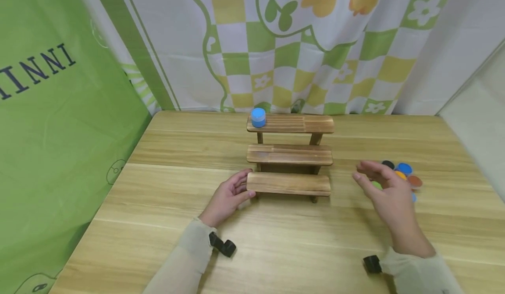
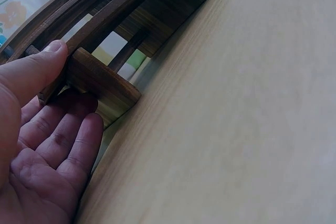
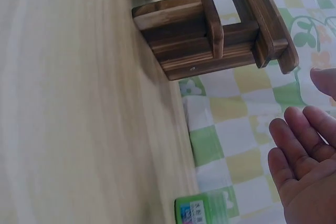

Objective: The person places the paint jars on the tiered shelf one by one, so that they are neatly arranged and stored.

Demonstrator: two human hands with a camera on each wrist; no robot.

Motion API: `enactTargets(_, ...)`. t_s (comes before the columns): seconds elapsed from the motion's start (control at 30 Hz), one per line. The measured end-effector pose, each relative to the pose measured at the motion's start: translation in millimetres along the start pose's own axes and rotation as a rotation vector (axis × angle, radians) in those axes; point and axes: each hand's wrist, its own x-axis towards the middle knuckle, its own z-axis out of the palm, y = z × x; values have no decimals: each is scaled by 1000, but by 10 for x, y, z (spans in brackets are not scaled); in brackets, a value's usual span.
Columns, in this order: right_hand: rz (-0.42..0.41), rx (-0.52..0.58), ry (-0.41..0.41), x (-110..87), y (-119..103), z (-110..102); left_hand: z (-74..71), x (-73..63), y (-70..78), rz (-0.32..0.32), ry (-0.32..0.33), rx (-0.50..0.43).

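A three-tier wooden stand [image 1: 289,182] is at the middle of the table, its steps rising toward the back. My left hand [image 1: 226,197] holds the left end of its lowest step, thumb at the front edge and fingers reaching under and behind, as the left wrist view shows. On the top step's left end sits a small blue jar [image 1: 258,118]. My right hand [image 1: 390,193] hovers to the right of the stand, fingers apart and nothing in them. It partly hides a cluster of small jars, among them a brown-red jar [image 1: 414,182] and a blue jar [image 1: 404,168].
The wood-grain table [image 1: 169,184] carries everything. A checked floral curtain [image 1: 292,57] hangs along its back edge, and a green cloth [image 1: 59,132] along the left. In the right wrist view, a green jar [image 3: 199,211] with a label stands at the bottom.
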Motion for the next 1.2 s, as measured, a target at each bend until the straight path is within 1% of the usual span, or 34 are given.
enactTargets(0.27, 92, -34, -27, -30, 71, -86, -11, 2, -11, -5, 6, 5)
enactTargets(0.4, 102, -33, -11, -58, 90, -116, -16, 6, -15, 4, -2, 7)
enactTargets(0.63, 64, -23, 45, -89, 149, -140, -25, 14, -25, 8, -29, -7)
enactTargets(0.8, 67, -25, 64, -93, 185, -189, -24, 12, -21, 9, -32, -9)
enactTargets(0.9, 84, -2, 63, -93, 205, -222, -23, 13, -22, 8, -28, -6)
enactTargets(1.0, 105, -10, 54, -95, 231, -253, -22, 12, -19, 8, -27, -8)
enactTargets(1.2, 172, -30, 62, -93, 269, -314, -25, 10, -29, 4, -21, -11)
